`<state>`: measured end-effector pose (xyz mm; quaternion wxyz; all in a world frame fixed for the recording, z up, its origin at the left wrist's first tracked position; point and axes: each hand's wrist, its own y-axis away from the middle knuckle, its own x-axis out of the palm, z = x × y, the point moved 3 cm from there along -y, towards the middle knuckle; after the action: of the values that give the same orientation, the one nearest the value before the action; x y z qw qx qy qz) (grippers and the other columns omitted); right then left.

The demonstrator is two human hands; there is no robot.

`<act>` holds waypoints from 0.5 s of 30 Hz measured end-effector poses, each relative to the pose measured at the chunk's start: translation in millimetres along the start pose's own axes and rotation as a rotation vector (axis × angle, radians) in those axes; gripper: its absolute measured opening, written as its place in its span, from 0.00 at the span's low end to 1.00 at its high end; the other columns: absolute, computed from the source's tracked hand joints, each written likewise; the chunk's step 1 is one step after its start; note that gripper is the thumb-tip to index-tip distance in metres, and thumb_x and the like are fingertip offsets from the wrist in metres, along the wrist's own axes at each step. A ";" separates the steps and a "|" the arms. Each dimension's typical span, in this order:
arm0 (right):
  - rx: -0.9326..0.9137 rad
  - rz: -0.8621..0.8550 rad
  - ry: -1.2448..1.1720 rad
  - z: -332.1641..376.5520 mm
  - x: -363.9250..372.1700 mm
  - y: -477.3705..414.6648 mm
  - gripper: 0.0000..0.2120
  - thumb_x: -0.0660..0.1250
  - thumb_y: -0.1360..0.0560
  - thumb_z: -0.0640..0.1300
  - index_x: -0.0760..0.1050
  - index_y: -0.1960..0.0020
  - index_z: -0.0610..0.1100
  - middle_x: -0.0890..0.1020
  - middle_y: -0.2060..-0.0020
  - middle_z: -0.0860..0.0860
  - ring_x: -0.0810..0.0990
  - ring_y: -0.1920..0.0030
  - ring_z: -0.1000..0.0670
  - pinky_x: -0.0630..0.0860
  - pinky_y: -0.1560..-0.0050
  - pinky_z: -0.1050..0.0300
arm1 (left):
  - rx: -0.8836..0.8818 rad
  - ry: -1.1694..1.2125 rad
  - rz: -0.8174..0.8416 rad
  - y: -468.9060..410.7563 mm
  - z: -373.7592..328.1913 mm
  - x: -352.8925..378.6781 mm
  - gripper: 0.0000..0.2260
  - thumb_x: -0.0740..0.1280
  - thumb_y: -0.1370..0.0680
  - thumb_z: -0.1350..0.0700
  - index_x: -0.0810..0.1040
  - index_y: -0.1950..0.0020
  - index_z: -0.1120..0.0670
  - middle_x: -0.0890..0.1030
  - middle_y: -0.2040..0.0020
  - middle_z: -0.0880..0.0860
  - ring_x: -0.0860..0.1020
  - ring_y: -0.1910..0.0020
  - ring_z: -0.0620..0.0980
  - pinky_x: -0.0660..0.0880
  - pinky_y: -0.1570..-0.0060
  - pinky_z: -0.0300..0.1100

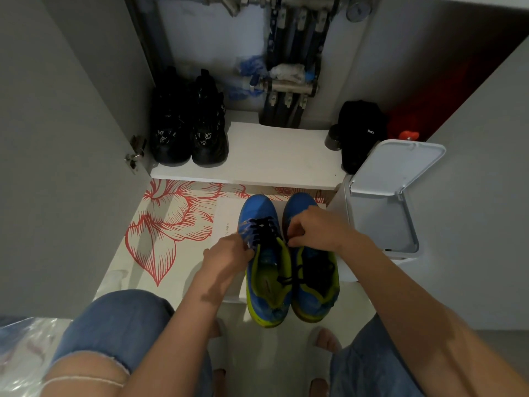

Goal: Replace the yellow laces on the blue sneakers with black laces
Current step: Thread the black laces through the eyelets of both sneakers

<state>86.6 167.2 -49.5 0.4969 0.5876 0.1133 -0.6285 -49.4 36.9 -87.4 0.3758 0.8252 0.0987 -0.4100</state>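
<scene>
Open cabinet, seen from above. On the white shelf: a pair of black shoes at 11 o'clock and a black bag at 2 o'clock. A pipe manifold stands behind the shelf at 12 o'clock. A white bin, lid raised, is at 3 o'clock. The red floral mat lies at 9 o'clock, and clear plastic wrap at 8 o'clock.
</scene>
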 end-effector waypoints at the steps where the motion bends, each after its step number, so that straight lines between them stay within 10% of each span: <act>1: -0.010 0.014 0.020 2.1 -0.9 1.5 0.11 0.69 0.28 0.52 0.81 0.48 0.48 0.83 0.52 0.49 0.75 0.47 0.49 0.74 0.47 0.51 | 0.005 -0.017 -0.018 1.1 0.0 -1.7 0.14 0.64 0.23 0.50 0.78 0.41 0.54 0.78 0.42 0.53 0.76 0.43 0.54 0.71 0.40 0.50; 15: 0.004 0.101 -0.247 2.0 -5.3 8.5 0.04 0.65 0.25 0.44 0.77 0.55 0.45 0.80 0.55 0.50 0.77 0.52 0.50 0.74 0.48 0.53 | -0.054 0.037 -0.116 6.0 7.0 -18.4 0.08 0.66 0.26 0.55 0.81 0.50 0.54 0.79 0.49 0.52 0.77 0.47 0.53 0.73 0.42 0.51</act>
<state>90.8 164.3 -40.7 0.5369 0.5115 0.0203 -0.6706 -62.7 30.5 -73.1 0.3716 0.8150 0.1644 -0.4130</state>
